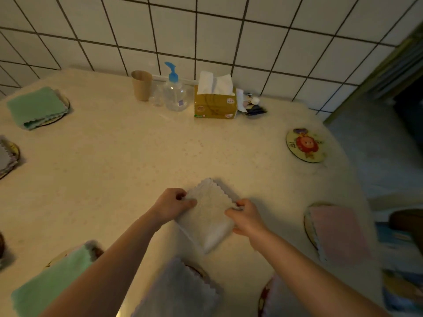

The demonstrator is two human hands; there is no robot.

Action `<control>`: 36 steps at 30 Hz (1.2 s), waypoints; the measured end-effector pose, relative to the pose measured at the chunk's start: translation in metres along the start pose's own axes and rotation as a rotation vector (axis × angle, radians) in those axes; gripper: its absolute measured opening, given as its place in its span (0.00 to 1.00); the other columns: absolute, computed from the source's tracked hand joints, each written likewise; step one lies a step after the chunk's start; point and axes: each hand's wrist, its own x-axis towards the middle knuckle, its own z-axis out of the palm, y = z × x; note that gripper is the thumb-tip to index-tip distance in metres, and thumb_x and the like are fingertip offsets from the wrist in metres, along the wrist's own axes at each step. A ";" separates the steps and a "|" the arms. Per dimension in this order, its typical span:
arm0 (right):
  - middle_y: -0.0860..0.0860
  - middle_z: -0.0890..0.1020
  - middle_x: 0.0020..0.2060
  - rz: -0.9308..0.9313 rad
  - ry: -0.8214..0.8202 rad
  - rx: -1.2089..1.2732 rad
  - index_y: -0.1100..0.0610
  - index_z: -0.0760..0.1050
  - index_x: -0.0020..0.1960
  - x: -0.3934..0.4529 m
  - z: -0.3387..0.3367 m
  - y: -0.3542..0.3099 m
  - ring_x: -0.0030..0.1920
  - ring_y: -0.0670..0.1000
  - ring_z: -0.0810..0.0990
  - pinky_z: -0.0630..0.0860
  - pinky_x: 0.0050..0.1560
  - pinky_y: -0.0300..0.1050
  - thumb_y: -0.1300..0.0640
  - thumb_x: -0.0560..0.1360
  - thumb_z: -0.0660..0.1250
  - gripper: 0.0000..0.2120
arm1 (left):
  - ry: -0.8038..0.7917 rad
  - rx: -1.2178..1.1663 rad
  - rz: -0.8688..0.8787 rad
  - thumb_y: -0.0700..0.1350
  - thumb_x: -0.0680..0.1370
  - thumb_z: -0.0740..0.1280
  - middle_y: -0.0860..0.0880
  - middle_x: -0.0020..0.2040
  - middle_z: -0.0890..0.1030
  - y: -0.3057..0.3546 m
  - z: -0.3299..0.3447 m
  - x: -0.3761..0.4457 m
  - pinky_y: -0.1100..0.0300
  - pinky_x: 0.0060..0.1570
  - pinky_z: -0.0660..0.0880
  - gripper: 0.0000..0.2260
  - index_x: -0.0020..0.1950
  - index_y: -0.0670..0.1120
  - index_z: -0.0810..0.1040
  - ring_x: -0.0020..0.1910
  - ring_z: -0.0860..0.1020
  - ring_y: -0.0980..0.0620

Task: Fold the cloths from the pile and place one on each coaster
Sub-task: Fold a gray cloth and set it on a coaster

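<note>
Both hands were on a folded white cloth point(207, 216) lying on the table point(119, 156), near the front edge, center. Left hand point(172, 205) pinched the cloth's upper-left edge, fingers closed on it; right hand point(246, 217) gripped the right edge w/ thumb on top, also closed on the fabric. Cloth sat tilted, scalloped edge pointing away from the person.

One bare coaster point(305, 145) w/ cartoon print sat far right, well apart from the cloth. Other coasters were already covered: green cloth point(37, 106) far left, grey cloth point(5, 157) at left edge (partly cut off), pink cloth point(337, 234) right, second green cloth point(55, 277) front left under the left forearm, lavender cloth point(176, 291) front center. Another cloth bottom right, colour unclear.

By the tiled wall: paper cup point(142, 85), pump bottle point(175, 92) w/ blue top, tissue pack point(215, 104), small clutter just beside it, too blurry to ID.
</note>
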 end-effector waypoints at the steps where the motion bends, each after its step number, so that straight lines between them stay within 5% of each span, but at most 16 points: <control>1: 0.50 0.76 0.49 -0.020 -0.001 0.036 0.52 0.70 0.54 -0.001 -0.012 0.002 0.51 0.52 0.78 0.79 0.54 0.56 0.56 0.70 0.69 0.14 | -0.003 -0.014 0.008 0.52 0.74 0.71 0.44 0.45 0.80 0.007 0.007 -0.002 0.54 0.43 0.74 0.14 0.47 0.41 0.80 0.43 0.78 0.48; 8: 0.54 0.81 0.52 -0.023 -0.014 0.286 0.55 0.74 0.55 0.021 -0.141 0.031 0.51 0.56 0.81 0.80 0.52 0.57 0.54 0.67 0.75 0.19 | -0.002 -0.145 0.011 0.52 0.73 0.72 0.45 0.46 0.82 0.077 0.109 -0.023 0.60 0.39 0.75 0.15 0.48 0.40 0.80 0.43 0.80 0.50; 14: 0.53 0.86 0.43 -0.114 -0.019 0.290 0.55 0.81 0.46 0.034 -0.267 0.050 0.46 0.55 0.84 0.80 0.51 0.58 0.46 0.68 0.73 0.14 | 0.032 -0.307 -0.038 0.52 0.73 0.73 0.41 0.47 0.83 0.136 0.221 -0.038 0.49 0.49 0.79 0.16 0.49 0.40 0.81 0.46 0.82 0.45; 19: 0.54 0.84 0.48 -0.123 -0.119 0.388 0.55 0.81 0.49 0.058 -0.345 0.042 0.50 0.55 0.82 0.78 0.54 0.56 0.56 0.72 0.71 0.07 | 0.090 -0.476 -0.097 0.49 0.73 0.73 0.42 0.43 0.81 0.192 0.289 -0.031 0.56 0.37 0.77 0.18 0.51 0.35 0.77 0.40 0.79 0.48; 27: 0.52 0.83 0.49 -0.218 -0.051 0.226 0.49 0.78 0.48 0.125 -0.381 0.002 0.50 0.54 0.81 0.77 0.55 0.58 0.61 0.71 0.70 0.09 | 0.131 -0.531 -0.132 0.47 0.74 0.72 0.43 0.44 0.79 0.245 0.315 0.014 0.50 0.41 0.81 0.16 0.54 0.36 0.77 0.38 0.78 0.47; 31: 0.50 0.80 0.50 -0.330 0.024 0.120 0.58 0.76 0.59 0.167 -0.388 -0.045 0.49 0.50 0.79 0.77 0.51 0.47 0.63 0.73 0.69 0.15 | 0.109 -0.500 -0.125 0.45 0.76 0.70 0.44 0.42 0.79 0.270 0.313 0.052 0.57 0.38 0.80 0.13 0.54 0.36 0.77 0.32 0.78 0.50; 36: 0.50 0.80 0.48 -0.494 0.054 -0.115 0.60 0.77 0.58 0.222 -0.377 -0.095 0.47 0.48 0.77 0.74 0.48 0.40 0.62 0.73 0.69 0.14 | 0.141 -0.455 -0.123 0.44 0.76 0.69 0.47 0.38 0.80 0.286 0.308 0.101 0.58 0.35 0.76 0.08 0.48 0.40 0.77 0.31 0.80 0.50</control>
